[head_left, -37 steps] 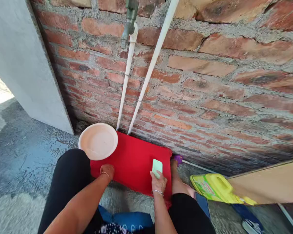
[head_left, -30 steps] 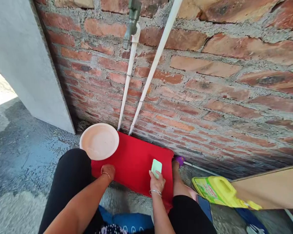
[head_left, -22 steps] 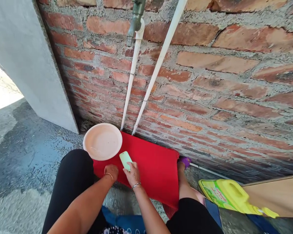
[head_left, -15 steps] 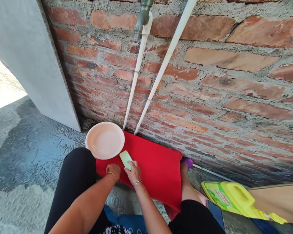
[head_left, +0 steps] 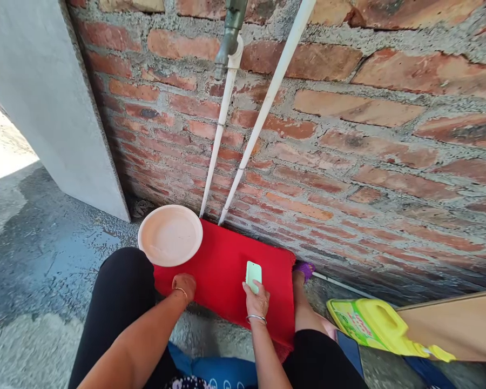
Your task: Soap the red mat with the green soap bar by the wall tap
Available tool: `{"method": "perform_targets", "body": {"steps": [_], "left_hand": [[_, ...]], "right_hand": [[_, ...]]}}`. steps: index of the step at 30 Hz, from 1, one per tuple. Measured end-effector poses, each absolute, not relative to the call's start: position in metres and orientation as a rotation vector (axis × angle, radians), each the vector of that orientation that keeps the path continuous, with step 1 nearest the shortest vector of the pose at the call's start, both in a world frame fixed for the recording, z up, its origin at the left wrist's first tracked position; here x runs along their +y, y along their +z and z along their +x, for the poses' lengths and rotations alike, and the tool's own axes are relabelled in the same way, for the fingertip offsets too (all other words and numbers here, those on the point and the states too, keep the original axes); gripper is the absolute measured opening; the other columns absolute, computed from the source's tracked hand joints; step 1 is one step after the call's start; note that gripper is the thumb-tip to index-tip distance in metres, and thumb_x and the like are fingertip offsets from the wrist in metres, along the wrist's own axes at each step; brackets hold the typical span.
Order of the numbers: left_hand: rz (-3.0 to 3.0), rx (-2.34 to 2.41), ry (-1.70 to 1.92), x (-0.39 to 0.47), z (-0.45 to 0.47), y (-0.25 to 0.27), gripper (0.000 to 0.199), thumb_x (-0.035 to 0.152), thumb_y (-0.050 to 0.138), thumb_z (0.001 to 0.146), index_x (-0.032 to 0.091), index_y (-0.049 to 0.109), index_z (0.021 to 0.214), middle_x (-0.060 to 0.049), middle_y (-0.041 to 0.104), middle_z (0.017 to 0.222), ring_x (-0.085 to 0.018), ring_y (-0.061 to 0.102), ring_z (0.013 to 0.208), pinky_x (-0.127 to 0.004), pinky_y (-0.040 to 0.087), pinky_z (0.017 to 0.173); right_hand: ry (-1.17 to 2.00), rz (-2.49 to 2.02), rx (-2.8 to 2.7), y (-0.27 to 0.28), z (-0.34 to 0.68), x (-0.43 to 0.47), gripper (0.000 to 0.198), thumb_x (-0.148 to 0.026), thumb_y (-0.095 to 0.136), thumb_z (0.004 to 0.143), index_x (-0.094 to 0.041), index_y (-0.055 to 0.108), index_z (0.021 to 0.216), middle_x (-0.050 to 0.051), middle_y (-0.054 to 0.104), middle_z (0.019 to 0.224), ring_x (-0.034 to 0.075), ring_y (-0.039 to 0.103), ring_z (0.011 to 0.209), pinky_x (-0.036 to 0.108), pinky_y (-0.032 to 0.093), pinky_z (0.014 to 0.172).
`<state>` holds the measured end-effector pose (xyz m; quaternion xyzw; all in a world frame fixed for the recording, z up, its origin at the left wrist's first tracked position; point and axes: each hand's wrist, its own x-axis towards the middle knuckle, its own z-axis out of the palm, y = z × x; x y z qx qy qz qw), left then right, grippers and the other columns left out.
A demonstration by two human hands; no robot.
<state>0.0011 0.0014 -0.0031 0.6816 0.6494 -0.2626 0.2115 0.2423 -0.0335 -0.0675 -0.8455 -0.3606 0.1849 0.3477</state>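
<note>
A thick red cloth [head_left: 230, 254] is spread flat in front of my knees, its near edge hanging down. My right hand [head_left: 256, 302] is closed on a pale green scrub brush [head_left: 253, 274] with a flat back and a small hole at its far end. The brush lies against the right part of the cloth; its underside is mostly hidden. At the cloth's near left edge, my left hand [head_left: 184, 285] is closed on the cloth, fingers curled under and partly hidden. A pale pink basin [head_left: 170, 237] stands at the cloth's far left corner, just beyond my left hand.
Ahead rises a brick wall [head_left: 340, 140] with two white pipes [head_left: 267, 102] and a metal tap [head_left: 228, 46]. A grey slab [head_left: 65, 97] leans at left above wet floor [head_left: 56, 232]. To the right lie a yellow detergent jug [head_left: 372, 324] and a cardboard piece [head_left: 461, 324].
My right hand has moved the scrub brush rightward across the red cloth, away from the basin. My left hand stays at the cloth's edge. The view has shifted slightly.
</note>
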Motion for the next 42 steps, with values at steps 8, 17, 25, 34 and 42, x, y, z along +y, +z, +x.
{"method": "perform_targets", "body": {"steps": [8, 17, 25, 34, 42], "left_hand": [[1.933, 1.752, -0.707, 0.002, -0.002, -0.008, 0.043, 0.003, 0.039, 0.079, 0.008, 0.067, 0.110, -0.026, 0.068, 0.105, -0.034, 0.067, 0.096, -0.045, 0.057, 0.062], [1.964, 1.650, -0.657, 0.001, -0.011, -0.004, 0.041, 0.002, 0.048, 0.074, 0.008, 0.066, 0.111, -0.023, 0.068, 0.107, -0.031, 0.065, 0.100, -0.043, 0.056, 0.070], [2.066, 1.566, -0.674, -0.012, -0.021, 0.011, 0.063, 0.022, 0.065, 0.073, 0.012, 0.049, 0.133, -0.024, 0.054, 0.133, -0.032, 0.052, 0.123, -0.047, 0.044, 0.097], [2.168, 1.253, -0.765, -0.070, -0.022, 0.040, 0.060, 0.028, 0.057, 0.079, 0.013, 0.045, 0.136, -0.022, 0.047, 0.141, -0.031, 0.045, 0.130, -0.048, 0.033, 0.107], [2.205, 1.255, -0.807, -0.114, -0.029, 0.048, 0.059, 0.028, 0.056, 0.077, 0.020, 0.048, 0.135, -0.017, 0.046, 0.144, -0.031, 0.041, 0.133, -0.052, 0.029, 0.110]], "right_hand": [[0.626, -1.939, -1.454, -0.061, 0.136, -0.008, 0.035, -0.038, 0.062, 0.072, -0.024, 0.064, 0.104, 0.006, 0.056, 0.100, 0.022, 0.058, 0.092, 0.032, 0.047, 0.085], [0.660, -2.018, -1.747, -0.047, 0.136, 0.003, 0.034, -0.031, 0.060, 0.075, -0.025, 0.063, 0.109, 0.006, 0.056, 0.104, 0.023, 0.058, 0.098, 0.032, 0.044, 0.090], [0.628, -2.277, -1.378, -0.048, 0.208, -0.024, 0.044, -0.046, 0.054, 0.078, -0.025, 0.059, 0.116, 0.006, 0.056, 0.098, 0.025, 0.058, 0.097, 0.033, 0.044, 0.086], [0.653, -2.334, -1.412, -0.032, 0.208, -0.025, 0.042, -0.037, 0.056, 0.080, -0.024, 0.055, 0.120, 0.008, 0.054, 0.103, 0.021, 0.061, 0.089, 0.031, 0.046, 0.082], [0.690, -2.243, -1.406, -0.028, 0.218, -0.025, 0.038, -0.032, 0.059, 0.075, -0.024, 0.056, 0.112, 0.004, 0.055, 0.095, 0.020, 0.063, 0.084, 0.031, 0.047, 0.078]]}}
